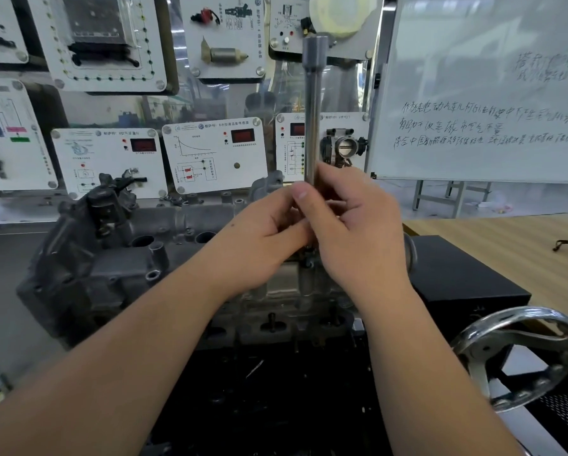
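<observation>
A long steel socket bar stands upright over the grey engine cylinder head, with a thicker socket end at its top. My left hand and my right hand meet around the bar's lower part, fingers curled on it. My right thumb lies across the shaft at the front. The bar's lower end is hidden behind my fingers, so where it meets the cylinder head cannot be seen.
A chrome handwheel juts out at lower right beside a black box. Training panels with sensors and red displays stand behind the engine. A whiteboard stands at right over a wooden table.
</observation>
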{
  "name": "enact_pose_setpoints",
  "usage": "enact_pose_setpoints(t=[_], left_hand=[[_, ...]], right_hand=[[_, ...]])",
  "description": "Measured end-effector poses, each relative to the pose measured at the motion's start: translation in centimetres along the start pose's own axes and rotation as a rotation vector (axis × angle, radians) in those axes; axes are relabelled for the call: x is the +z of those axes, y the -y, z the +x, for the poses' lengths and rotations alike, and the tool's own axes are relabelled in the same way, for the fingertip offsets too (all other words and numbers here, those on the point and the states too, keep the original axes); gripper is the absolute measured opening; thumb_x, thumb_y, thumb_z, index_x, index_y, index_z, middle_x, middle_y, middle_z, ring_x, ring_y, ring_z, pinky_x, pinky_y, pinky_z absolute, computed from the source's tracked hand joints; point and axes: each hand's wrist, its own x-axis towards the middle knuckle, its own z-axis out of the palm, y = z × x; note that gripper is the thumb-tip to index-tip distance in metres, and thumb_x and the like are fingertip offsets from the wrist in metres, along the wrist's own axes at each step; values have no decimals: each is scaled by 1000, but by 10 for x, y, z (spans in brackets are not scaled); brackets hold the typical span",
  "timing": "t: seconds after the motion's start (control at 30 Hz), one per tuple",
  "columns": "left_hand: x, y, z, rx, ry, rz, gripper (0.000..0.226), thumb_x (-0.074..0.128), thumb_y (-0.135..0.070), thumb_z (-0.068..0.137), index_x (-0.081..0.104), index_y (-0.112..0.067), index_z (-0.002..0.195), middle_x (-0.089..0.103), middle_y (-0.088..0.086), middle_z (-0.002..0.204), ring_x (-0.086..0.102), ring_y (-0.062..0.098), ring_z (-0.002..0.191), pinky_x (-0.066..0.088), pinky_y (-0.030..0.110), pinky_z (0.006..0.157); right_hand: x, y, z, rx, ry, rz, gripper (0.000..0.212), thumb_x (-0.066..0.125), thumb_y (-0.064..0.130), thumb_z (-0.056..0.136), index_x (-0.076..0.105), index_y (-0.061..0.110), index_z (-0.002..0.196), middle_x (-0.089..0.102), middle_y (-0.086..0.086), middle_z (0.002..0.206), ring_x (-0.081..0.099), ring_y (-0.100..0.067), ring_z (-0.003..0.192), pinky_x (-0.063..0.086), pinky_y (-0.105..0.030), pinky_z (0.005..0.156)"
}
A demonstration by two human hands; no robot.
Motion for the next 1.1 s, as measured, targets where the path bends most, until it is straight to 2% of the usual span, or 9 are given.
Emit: enact_pose_setpoints(t=[0.13, 0.3, 0.4, 0.53, 0.67, 0.73, 0.83, 0.97, 1.1], left_hand=[[-1, 3, 0, -27, 9, 4, 30, 51, -44, 102, 64, -31, 125, 75, -1, 109, 70, 25, 105, 56, 46, 95], [-4, 3, -2, -39, 34, 5, 30, 48, -43, 105, 66, -37, 128, 74, -15, 119, 68, 6, 114, 55, 34, 100], [-1, 0, -1, -21, 7, 42, 25, 51, -51, 97, 69, -43, 111, 76, -15, 108, 71, 6, 103, 57, 33, 93], [1, -3, 0, -19, 4, 67, 33, 51, -52, 96, 71, -33, 114, 77, -6, 105, 72, 15, 102, 57, 47, 93], [-2, 0, -2, -74, 17, 11, 39, 48, -40, 105, 67, -10, 121, 72, 15, 115, 66, 36, 112, 51, 58, 100], [-4, 0, -3, -103, 18, -29, 41, 46, -41, 105, 67, -9, 121, 73, 14, 116, 67, 33, 112, 51, 55, 101], [-3, -1, -3, -78, 24, -5, 38, 49, -37, 105, 68, -10, 122, 75, 8, 114, 69, 27, 111, 52, 51, 99], [1, -4, 0, -67, 30, 20, 38, 53, -40, 98, 68, -13, 121, 74, 15, 113, 68, 36, 109, 52, 57, 97], [1, -4, -1, -57, 16, 8, 37, 52, -43, 101, 67, -11, 112, 73, 16, 104, 67, 38, 100, 52, 58, 91]], right_hand=[[-3, 2, 1, 16, -5, 58, 33, 61, 30, 93, 72, 21, 123, 73, 7, 98, 66, -9, 93, 56, -35, 85], [-1, 0, -1, 13, 6, 99, 41, 61, 28, 96, 63, 22, 136, 71, 18, 94, 69, -1, 87, 55, -19, 80], [2, 4, -2, -29, -67, 115, 40, 65, 33, 93, 64, 26, 132, 70, 21, 100, 67, 1, 99, 55, -21, 86], [6, 8, -3, -28, -138, 174, 41, 73, 31, 87, 58, 42, 123, 70, 23, 100, 68, -3, 99, 58, -24, 85], [8, 4, -4, -22, -144, 194, 35, 68, 21, 92, 68, 27, 126, 73, 20, 101, 69, 1, 100, 57, -25, 90], [7, 3, -4, -12, -104, 189, 39, 61, 22, 95, 64, 22, 134, 75, 14, 107, 70, -3, 103, 58, -35, 91], [5, 4, -3, -10, -86, 178, 44, 60, 25, 96, 55, 34, 138, 74, 18, 106, 71, -5, 95, 60, -37, 85], [4, 5, -1, -19, -134, 174, 39, 68, 37, 89, 60, 37, 127, 70, 19, 103, 71, -7, 92, 61, -38, 81], [2, 4, -2, -66, -160, 133, 15, 62, 30, 96, 67, 36, 108, 69, 9, 87, 68, -15, 77, 58, -45, 73]])
